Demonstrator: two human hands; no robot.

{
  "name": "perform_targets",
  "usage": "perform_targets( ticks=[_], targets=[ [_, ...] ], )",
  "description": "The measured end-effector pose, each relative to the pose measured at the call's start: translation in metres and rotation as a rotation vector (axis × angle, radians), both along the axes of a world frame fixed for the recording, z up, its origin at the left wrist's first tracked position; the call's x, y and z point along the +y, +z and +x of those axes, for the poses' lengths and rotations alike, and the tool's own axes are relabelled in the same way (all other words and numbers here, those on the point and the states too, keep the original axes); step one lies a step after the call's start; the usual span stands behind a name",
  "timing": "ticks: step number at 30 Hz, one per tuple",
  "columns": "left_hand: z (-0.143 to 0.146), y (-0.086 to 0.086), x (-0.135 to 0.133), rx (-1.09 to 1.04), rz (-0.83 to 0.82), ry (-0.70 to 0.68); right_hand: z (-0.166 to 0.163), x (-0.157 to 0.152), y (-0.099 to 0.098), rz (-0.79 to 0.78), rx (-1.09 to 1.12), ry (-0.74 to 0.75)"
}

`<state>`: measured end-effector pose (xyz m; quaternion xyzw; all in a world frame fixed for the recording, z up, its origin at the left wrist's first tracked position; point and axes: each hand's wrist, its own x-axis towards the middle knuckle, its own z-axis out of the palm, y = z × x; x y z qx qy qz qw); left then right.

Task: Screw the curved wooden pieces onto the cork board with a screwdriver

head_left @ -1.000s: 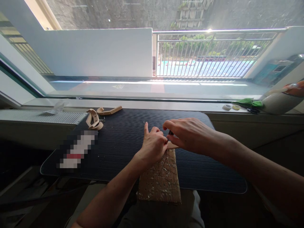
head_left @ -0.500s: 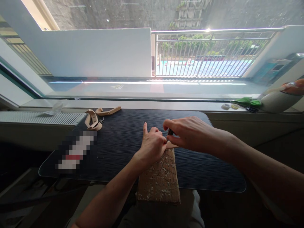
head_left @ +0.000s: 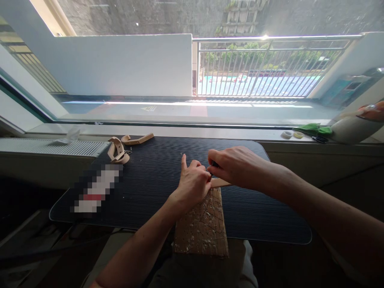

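My left hand [head_left: 193, 183] rests curled on the far end of a pitted, scored brown board [head_left: 202, 226] and presses a thin tan strip [head_left: 220, 183] onto it, forefinger pointing up. My right hand [head_left: 237, 166] is closed around a small dark-handled tool [head_left: 215, 164] whose tip meets the strip right beside my left fingers. The two hands touch over the board's far end. The board lies from my lap onto the black ribbed table [head_left: 150, 176].
Several curved tan pieces [head_left: 120, 150] lie at the table's far left, one longer piece [head_left: 137, 140] behind them. A blurred-out object [head_left: 97, 189] lies at the left. On the sill are crumpled film [head_left: 70, 135], tape rolls [head_left: 292, 135], green cloth [head_left: 313, 129], scissors [head_left: 319, 139] and a white vessel [head_left: 352, 129].
My right hand has shifted slightly toward the left hand and lowered over the strip. The left hand has stayed in place.
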<state>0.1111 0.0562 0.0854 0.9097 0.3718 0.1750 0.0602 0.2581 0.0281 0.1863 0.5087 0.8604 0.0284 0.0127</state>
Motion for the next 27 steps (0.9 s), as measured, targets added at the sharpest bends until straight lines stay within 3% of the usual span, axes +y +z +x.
perform_targets(
  ticks=[6,13,19,27],
  targets=[
    [0.0002,-0.0007,0.0008,0.001,0.003,0.004,0.0005,-0.0006,0.0043,0.002,0.01,0.063],
    [0.0008,0.0021,-0.0005,0.013,-0.004,-0.002,-0.0012,-0.0021,0.0033,0.006,-0.044,0.0],
    [0.0007,0.0028,-0.0007,0.021,-0.031,0.005,0.0014,-0.0015,0.0037,-0.031,0.032,0.057],
    [0.0007,0.0027,-0.0002,0.025,-0.015,-0.002,0.0035,-0.0013,0.0001,-0.007,0.036,0.012]
  ],
)
